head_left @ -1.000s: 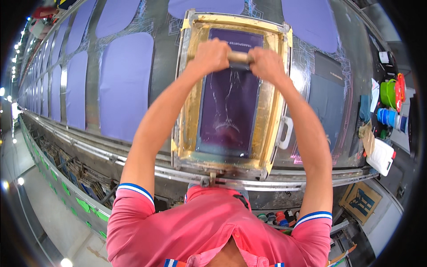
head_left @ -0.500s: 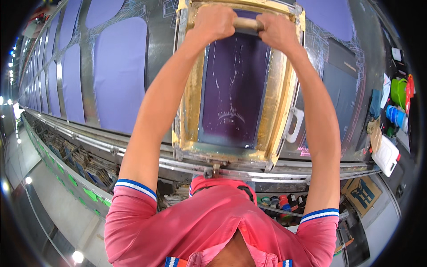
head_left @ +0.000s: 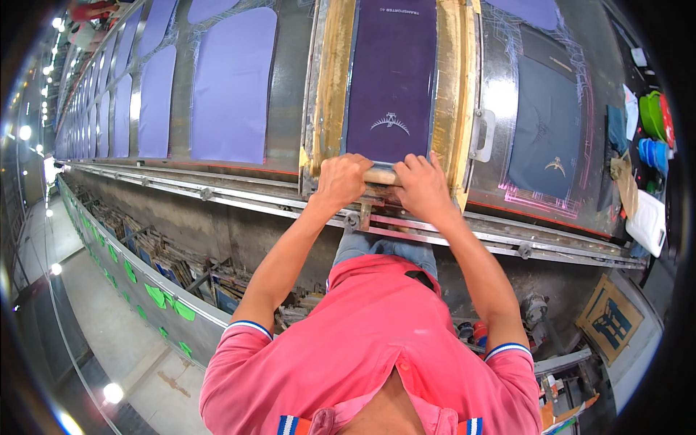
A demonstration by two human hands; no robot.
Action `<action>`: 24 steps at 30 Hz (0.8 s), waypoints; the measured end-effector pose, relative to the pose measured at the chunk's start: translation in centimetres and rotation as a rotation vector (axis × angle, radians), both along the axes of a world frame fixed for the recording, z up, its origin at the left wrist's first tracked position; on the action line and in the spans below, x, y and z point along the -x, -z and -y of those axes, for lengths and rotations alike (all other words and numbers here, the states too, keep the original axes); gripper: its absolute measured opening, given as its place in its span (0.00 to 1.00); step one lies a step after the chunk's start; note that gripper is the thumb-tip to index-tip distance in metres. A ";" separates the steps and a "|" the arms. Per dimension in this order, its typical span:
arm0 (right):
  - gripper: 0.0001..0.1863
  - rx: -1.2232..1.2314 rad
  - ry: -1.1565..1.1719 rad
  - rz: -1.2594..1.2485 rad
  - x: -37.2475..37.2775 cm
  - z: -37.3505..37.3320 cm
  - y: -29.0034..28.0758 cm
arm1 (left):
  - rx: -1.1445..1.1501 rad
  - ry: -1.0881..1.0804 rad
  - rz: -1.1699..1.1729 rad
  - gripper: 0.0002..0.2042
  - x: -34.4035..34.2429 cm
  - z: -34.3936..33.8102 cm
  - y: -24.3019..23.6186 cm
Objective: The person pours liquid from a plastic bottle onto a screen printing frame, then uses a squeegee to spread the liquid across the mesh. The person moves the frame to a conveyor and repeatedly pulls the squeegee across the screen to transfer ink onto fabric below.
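As the head view shows, the left hand and the right hand are both wrapped around a wooden bar, which lies crosswise between them, its long axis running from fist to fist, so neither hand is nearer. Straight ahead of both hands, a dark purple panel stretches away lengthwise inside a yellow-edged frame. Ahead and outward of the right hand sits a white handle. Whether the bar's underside touches the panel, I cannot tell.
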State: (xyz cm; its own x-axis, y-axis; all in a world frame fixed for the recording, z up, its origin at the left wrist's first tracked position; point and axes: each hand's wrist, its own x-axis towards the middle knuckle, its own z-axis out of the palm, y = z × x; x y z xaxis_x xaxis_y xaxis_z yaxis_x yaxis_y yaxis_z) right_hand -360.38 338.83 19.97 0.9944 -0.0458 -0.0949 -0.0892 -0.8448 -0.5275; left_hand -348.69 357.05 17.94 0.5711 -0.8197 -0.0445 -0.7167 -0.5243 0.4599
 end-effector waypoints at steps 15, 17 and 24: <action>0.15 -0.279 1.026 0.286 -2.2 15.8 6.4 | -0.081 0.048 0.015 0.09 0.9 -0.1 -2.4; 0.14 -0.331 1.054 0.311 -3.3 14.2 2.1 | 0.010 0.047 0.016 0.08 0.6 -1.8 -2.7; 0.11 -0.419 0.981 0.477 -12.0 3.9 -0.8 | 0.096 -0.006 -0.022 0.06 -7.2 -10.8 -3.8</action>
State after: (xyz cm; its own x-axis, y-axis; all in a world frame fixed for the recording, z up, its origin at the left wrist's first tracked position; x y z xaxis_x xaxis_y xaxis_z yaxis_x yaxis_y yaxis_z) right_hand -348.35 334.88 20.77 0.4888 -0.8679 0.0884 -0.3247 -0.2750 -0.9050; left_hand -341.48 367.87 21.75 0.5760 -0.8172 0.0214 -0.7029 -0.4817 0.5233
